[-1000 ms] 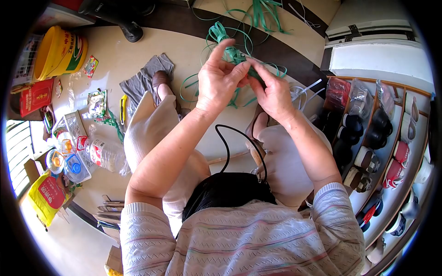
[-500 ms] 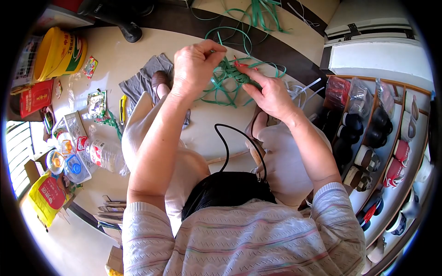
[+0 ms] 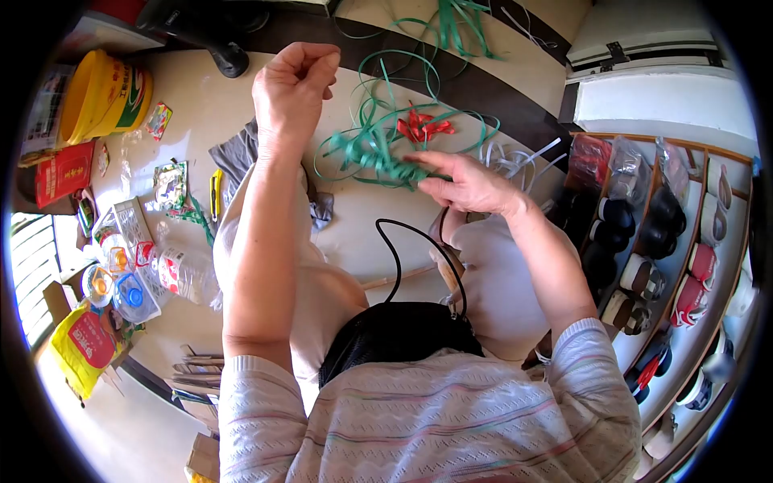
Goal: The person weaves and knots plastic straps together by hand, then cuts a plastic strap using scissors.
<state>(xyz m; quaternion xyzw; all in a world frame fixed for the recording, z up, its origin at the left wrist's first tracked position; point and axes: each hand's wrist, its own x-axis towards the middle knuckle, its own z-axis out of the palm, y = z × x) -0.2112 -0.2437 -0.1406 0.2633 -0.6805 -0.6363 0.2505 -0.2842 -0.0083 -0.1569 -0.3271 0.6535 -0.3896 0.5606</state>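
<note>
My right hand [image 3: 475, 183] pinches a bundle of green plastic strapping [image 3: 386, 163], thumb below and fingers above. Part of the bundle looks woven and is blurred by motion. Raised to the upper left, my left hand [image 3: 294, 92] is closed with thumb against fingers; whatever it may hold does not show. Loose green strap ends loop out around the bundle. Just beyond my right fingers lies a red ribbon-like piece [image 3: 424, 126].
White straps [image 3: 515, 165] lie right of my right hand, near a shoe rack [image 3: 652, 322]. A yellow utility knife [image 3: 215, 193], a yellow bucket [image 3: 105, 95] and plastic bottles [image 3: 181, 270] are on the left. More green strapping [image 3: 463, 28] lies at the top.
My left hand has moved up and left, away from the bundle. My right hand has come slightly down with the strapping, which shifted left, and the red piece is now uncovered.
</note>
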